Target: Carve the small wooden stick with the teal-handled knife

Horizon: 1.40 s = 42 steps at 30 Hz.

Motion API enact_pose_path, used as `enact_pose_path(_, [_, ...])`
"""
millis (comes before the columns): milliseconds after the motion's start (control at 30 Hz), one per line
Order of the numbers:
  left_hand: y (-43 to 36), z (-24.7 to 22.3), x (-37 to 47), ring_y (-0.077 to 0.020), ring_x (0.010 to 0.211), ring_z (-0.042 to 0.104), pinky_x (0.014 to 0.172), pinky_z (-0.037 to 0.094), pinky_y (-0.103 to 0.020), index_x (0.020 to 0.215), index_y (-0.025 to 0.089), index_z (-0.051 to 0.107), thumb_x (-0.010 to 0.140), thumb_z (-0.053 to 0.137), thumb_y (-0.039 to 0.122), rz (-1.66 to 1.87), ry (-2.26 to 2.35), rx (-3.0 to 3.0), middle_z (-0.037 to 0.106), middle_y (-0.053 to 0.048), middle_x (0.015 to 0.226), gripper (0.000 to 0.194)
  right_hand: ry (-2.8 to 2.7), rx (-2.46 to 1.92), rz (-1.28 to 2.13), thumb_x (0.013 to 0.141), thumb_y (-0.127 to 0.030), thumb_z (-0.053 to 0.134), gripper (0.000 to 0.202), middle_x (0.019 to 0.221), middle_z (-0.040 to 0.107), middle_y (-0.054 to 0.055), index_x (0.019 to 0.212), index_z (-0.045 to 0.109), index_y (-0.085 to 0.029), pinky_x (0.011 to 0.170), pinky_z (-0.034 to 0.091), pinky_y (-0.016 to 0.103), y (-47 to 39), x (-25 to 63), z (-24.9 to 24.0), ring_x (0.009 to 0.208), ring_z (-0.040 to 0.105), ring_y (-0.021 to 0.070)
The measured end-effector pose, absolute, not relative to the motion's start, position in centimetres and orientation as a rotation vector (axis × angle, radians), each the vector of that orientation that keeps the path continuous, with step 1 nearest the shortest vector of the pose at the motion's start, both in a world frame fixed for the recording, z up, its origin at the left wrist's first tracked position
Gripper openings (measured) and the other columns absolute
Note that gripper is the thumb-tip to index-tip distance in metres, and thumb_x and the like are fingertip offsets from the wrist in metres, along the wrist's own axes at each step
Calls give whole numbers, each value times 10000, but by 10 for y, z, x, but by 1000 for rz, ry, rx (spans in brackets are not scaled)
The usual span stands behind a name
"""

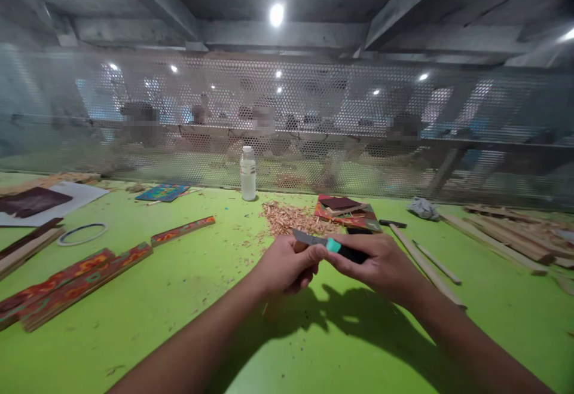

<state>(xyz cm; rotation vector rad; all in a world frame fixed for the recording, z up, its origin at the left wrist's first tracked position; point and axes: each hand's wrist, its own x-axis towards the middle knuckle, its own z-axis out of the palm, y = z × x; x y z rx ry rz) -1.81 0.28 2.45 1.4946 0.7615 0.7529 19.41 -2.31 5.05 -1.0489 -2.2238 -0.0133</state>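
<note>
Held in my right hand (pixel 383 262) is a utility knife (pixel 333 246) with a black and teal handle. Its grey blade points left, over my left hand (pixel 287 265). The left fingers are wrapped round a narrow brown wooden piece (pixel 299 246), mostly hidden by the hand; its lower end shows blurred below the fist. My left thumb lies against the knife near the base of the blade. Just beyond the hands a heap of wood shavings (pixel 287 217) spreads over the green table (pixel 197 328).
Painted wood strips (pixel 89 283) and a tape ring (pixel 83 234) lie left. A bottle (pixel 248 173) stands near the perforated metal screen (pixel 296 137). Rightward are a red painted board (pixel 368 217), a hammer (pixel 426 262), a pencil (pixel 437 262) and wooden strips (pixel 497 244). People sit beyond the screen.
</note>
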Motion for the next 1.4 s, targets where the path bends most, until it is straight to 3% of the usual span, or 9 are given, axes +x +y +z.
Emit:
enact_pose_path(200, [5,23,-22,-62,305,368,315,272,-202,546,200,534,763,695,778,710,733,1524,481,54,400,638,-2226,-1006,-54,985,-443,615,325,609,628,-23,839,754,-188,504,384,213,-22,192,49,518,509,103])
enact_pose_path(433, [-1,27,-21,-66,269,323,305,239,-210,516,196,570,868,509,819,701,791,1511,448,44,349,718,-2130,-1061,-138,975,-436,641,274,732,734,13,950,762,-191,581,453,236,-25,193,47,598,630,141])
enact_pose_path(600, [0,26,-20,-64,273,312,308,231,-217,530,202,560,830,555,829,698,799,1507,453,54,359,696,-2057,-1129,-159,980,-457,629,316,805,772,48,1006,774,-177,609,495,259,-25,195,49,638,665,171])
enact_pose_path(867, [1,25,-20,-63,317,359,335,277,-211,543,208,516,767,677,790,714,742,1522,469,63,408,644,-2233,-1010,-97,980,-444,600,325,661,699,-1,871,779,-195,534,436,217,-23,193,50,542,581,121])
enact_pose_path(1300, [-1,24,-17,-74,275,336,312,244,-226,540,201,564,847,481,857,756,864,1487,459,38,363,729,-2105,-1131,-180,986,-439,617,265,817,782,28,1022,770,-225,608,475,255,-25,191,45,643,673,168])
enact_pose_path(1400, [0,23,-15,-70,294,339,326,255,-224,556,211,526,824,528,853,777,861,1481,462,49,387,696,-2035,-1167,-207,986,-465,612,301,849,793,45,1000,771,-210,622,491,267,-25,195,49,663,690,184])
